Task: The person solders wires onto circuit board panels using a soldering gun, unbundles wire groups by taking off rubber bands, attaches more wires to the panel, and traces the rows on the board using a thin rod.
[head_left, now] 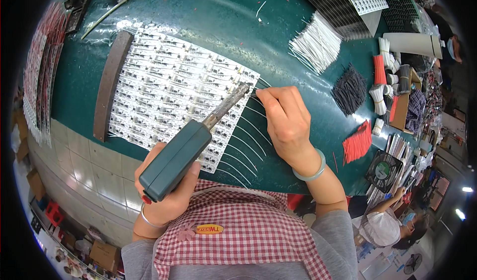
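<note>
My left hand (171, 200) is wrapped round the dark green body of a soldering gun (176, 158). Its long, discoloured metal tip reaches up to the right edge of a white circuit board panel (171, 86), which carries rows of small components and short white wires. Just beside that tip, the fingers of my right hand (287, 118) are pinched on the end of a thin dark wire (255, 94). Several white wires (254, 143) curve out from the panel's right edge below my right hand. The exact contact between tip, wire and board is too small to make out.
A brown bar (112, 88) lies along the panel's left edge. Loose white wires (318, 44), black wires (349, 89) and red wires (357, 143) lie in piles on the right. Beyond them are a small fan (384, 171) and a co-worker (385, 228).
</note>
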A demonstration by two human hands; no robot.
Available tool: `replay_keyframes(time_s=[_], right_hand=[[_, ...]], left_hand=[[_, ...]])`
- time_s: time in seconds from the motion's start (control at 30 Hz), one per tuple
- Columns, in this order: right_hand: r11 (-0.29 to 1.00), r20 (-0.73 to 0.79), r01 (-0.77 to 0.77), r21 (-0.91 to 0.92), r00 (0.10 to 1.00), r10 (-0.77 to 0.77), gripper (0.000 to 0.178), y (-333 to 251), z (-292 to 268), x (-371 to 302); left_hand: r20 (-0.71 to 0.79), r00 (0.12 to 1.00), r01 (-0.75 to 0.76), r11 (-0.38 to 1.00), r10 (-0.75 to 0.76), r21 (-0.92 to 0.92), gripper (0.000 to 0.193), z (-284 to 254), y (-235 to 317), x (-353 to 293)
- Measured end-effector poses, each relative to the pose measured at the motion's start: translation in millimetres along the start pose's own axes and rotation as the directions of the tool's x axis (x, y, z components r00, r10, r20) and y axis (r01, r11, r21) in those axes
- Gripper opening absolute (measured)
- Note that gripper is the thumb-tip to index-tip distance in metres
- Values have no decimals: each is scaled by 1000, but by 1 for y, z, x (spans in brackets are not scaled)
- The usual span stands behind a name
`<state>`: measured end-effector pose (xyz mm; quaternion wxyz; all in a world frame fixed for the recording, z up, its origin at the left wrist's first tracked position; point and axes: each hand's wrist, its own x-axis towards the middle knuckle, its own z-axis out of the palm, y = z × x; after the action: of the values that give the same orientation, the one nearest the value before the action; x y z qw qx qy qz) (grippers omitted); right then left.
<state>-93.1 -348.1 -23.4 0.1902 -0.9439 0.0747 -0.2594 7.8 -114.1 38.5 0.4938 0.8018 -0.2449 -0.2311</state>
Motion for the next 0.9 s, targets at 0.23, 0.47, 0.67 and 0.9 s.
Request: replay_keyframes(time_s=[0.23, 0.47, 0.67, 0.9], right_hand=[[1000, -76, 28, -2, 997, -28, 33, -5, -4, 0], [999, -61, 28, 46, 998, -25, 32, -10, 1, -6], [998, -54, 42, 45, 998, -40, 32, -9, 4, -9], [999, -34, 39, 33, 999, -38, 31, -9, 4, -9]], left_hand=[[-29, 998, 50, 998, -51, -49, 25, -5, -3, -9], [-15, 999, 42, 998, -43, -49, 25, -6, -6, -12], [14, 1000, -14, 999, 14, 30, 19, -5, -6, -11], [31, 999, -31, 998, 29, 59, 18, -4, -5, -8]])
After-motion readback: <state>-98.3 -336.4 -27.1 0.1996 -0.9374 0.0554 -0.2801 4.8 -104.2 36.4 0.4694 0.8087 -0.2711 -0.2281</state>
